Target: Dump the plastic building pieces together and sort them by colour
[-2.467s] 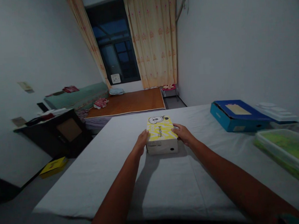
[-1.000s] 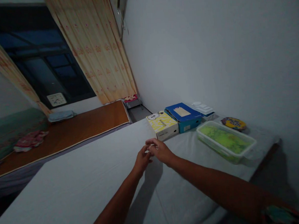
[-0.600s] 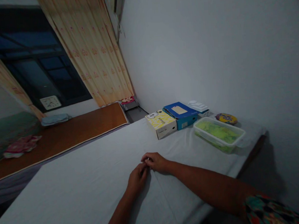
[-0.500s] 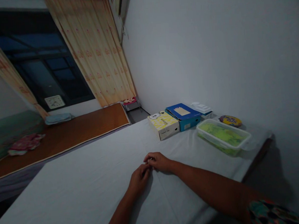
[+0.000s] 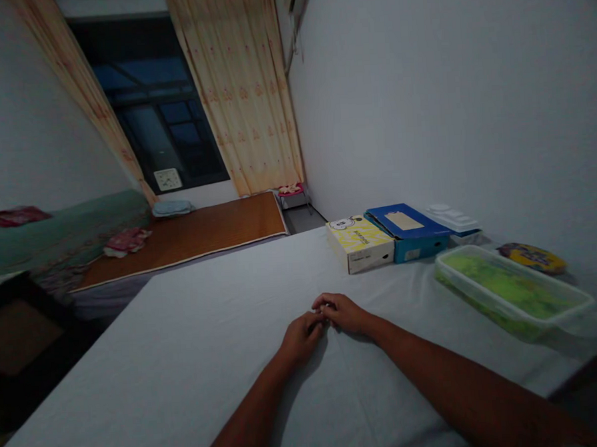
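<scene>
Both my hands rest on the white sheet (image 5: 195, 349) of a bed, close together in the middle of the view. The curled fingers of my left hand (image 5: 302, 337) meet the bent fingertips of my right hand (image 5: 343, 312). I see nothing in either hand. A yellow and white box (image 5: 359, 243) with a cartoon face lies beyond my right hand, apart from it, pressed against a blue box (image 5: 409, 231).
A clear lidded tub with green contents (image 5: 512, 292) sits at the right, a round yellow and purple item (image 5: 530, 257) behind it, a flat white thing (image 5: 453, 217) by the wall. Another bed with a wooden mat (image 5: 193, 232) lies ahead, a dark cabinet (image 5: 14, 332) at left.
Both hands let go of the yellow box, which now lies beside the blue box, and drew back together onto the sheet. Over the last half second only the view swung.
</scene>
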Motion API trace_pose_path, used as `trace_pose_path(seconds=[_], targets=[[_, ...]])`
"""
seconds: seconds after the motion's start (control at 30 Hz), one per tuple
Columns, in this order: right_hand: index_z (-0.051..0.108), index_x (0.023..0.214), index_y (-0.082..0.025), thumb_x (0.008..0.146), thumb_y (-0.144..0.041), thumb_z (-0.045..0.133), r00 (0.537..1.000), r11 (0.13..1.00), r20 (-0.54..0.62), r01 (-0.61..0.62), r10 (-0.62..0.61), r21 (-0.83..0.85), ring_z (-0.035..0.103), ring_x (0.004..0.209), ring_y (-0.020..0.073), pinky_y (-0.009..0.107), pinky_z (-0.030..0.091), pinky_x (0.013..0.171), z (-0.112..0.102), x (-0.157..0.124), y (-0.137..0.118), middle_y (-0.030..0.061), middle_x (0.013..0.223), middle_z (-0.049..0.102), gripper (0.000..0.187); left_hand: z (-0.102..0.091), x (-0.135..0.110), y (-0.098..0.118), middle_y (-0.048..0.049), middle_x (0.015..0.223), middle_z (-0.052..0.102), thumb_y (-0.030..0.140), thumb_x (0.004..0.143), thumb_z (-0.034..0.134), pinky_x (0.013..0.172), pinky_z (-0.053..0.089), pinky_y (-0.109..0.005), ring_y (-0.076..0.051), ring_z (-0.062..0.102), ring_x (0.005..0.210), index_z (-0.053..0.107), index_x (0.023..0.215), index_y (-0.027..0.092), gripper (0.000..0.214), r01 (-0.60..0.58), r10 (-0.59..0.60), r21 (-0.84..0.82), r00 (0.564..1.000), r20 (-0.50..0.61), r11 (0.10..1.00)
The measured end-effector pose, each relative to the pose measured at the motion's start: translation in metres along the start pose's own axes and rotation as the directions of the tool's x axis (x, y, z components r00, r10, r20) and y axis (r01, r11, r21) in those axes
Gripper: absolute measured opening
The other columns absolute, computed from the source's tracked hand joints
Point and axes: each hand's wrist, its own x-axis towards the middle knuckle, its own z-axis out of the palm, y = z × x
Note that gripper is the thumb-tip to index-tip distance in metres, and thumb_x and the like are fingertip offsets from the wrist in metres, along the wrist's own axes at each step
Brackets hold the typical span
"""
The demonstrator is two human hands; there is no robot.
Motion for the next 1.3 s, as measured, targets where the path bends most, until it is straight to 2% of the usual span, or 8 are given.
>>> trace_pose_path(seconds=[0.17, 0.33, 0.6, 0.8, 0.93, 1.17, 1.3], targets=[[0.063, 0.102, -0.016, 0.086, -0.024, 0.048, 1.0, 1.0, 0.029, 0.01, -0.01, 0.0, 0.051, 0.048, 0.0059, 0.019, 0.04, 0.044, -0.003, 0.001, 0.006, 0.002, 0.085, 0.067, 0.024, 0.001, 0.0, -0.001, -0.0047, 0.109, 0.071, 0.021, 0.087, 0.048, 0.094, 0.046, -0.027, -0.019, 0.064, 0.102, 0.071, 0.11, 0.021, 0.032, -0.013, 0.013, -0.026, 1.0, 0.005, 1.0], [0.064, 0.104, -0.016, 0.086, -0.024, 0.048, 0.999, 1.0, 0.037, -0.006, 0.007, -0.02, 0.05, 0.047, 0.0071, 0.019, 0.039, 0.043, -0.004, 0.002, 0.009, -0.0009, 0.072, 0.063, 0.026, 0.002, 0.001, -0.002, -0.005, 0.108, 0.071, 0.022, 0.087, 0.048, 0.093, 0.047, -0.028, -0.019, 0.064, 0.101, 0.071, 0.109, 0.021, 0.032, -0.023, 0.023, -0.036, 1.0, 0.003, 0.999], [0.063, 0.102, -0.015, 0.087, -0.026, 0.047, 0.999, 1.0, 0.047, -0.012, 0.012, 0.002, 0.048, 0.045, 0.0061, 0.019, 0.039, 0.043, -0.004, 0.0, 0.003, -0.0007, 0.072, 0.063, 0.024, 0.001, 0.0, 0.0, -0.0033, 0.107, 0.071, 0.021, 0.088, 0.047, 0.092, 0.047, -0.027, -0.017, 0.064, 0.1, 0.071, 0.11, 0.023, 0.032, -0.046, 0.046, -0.006, 0.999, 0.015, 0.999], [0.062, 0.103, -0.016, 0.087, -0.026, 0.048, 0.999, 1.0, 0.049, -0.022, 0.023, -0.017, 0.049, 0.047, 0.0051, 0.018, 0.041, 0.043, -0.006, -0.001, 0.004, 0.0024, 0.086, 0.066, 0.024, 0.003, 0.001, -0.002, -0.0032, 0.108, 0.071, 0.021, 0.089, 0.048, 0.091, 0.047, -0.028, -0.018, 0.064, 0.099, 0.07, 0.111, 0.023, 0.032, -0.044, 0.044, 0.025, 0.999, 0.023, 0.999], [0.062, 0.105, -0.016, 0.088, -0.025, 0.047, 0.999, 0.999, 0.042, -0.006, 0.008, -0.039, 0.051, 0.048, 0.0055, 0.018, 0.041, 0.044, -0.007, -0.003, 0.003, 0.0025, 0.087, 0.067, 0.025, 0.006, 0.001, -0.005, -0.0027, 0.109, 0.071, 0.021, 0.088, 0.048, 0.093, 0.047, -0.028, -0.018, 0.064, 0.101, 0.07, 0.111, 0.024, 0.032, -0.049, 0.049, 0.029, 0.999, 0.01, 0.998], [0.062, 0.102, -0.015, 0.087, -0.022, 0.046, 0.999, 0.999, 0.047, -0.014, 0.016, -0.045, 0.05, 0.048, 0.0063, 0.02, 0.041, 0.044, -0.005, -0.001, -0.003, 0.0029, 0.086, 0.067, 0.023, 0.002, 0.0, 0.001, -0.0036, 0.109, 0.072, 0.023, 0.088, 0.048, 0.093, 0.047, -0.029, -0.019, 0.065, 0.101, 0.071, 0.11, 0.022, 0.032, -0.038, 0.038, 0.014, 0.999, -0.004, 0.999], [0.065, 0.099, -0.017, 0.084, -0.017, 0.052, 0.999, 0.988, -0.032, 0.016, -0.021, -0.152, 0.06, 0.065, 0.0114, 0.024, 0.049, 0.058, -0.009, -0.018, -0.026, 0.0047, 0.091, 0.07, 0.02, 0.0, -0.002, 0.006, -0.0051, 0.105, 0.073, 0.029, 0.088, 0.05, 0.091, 0.049, -0.03, -0.02, 0.066, 0.098, 0.071, 0.108, 0.021, 0.03, -0.001, 0.001, 0.0, 0.999, -0.036, 1.0]])
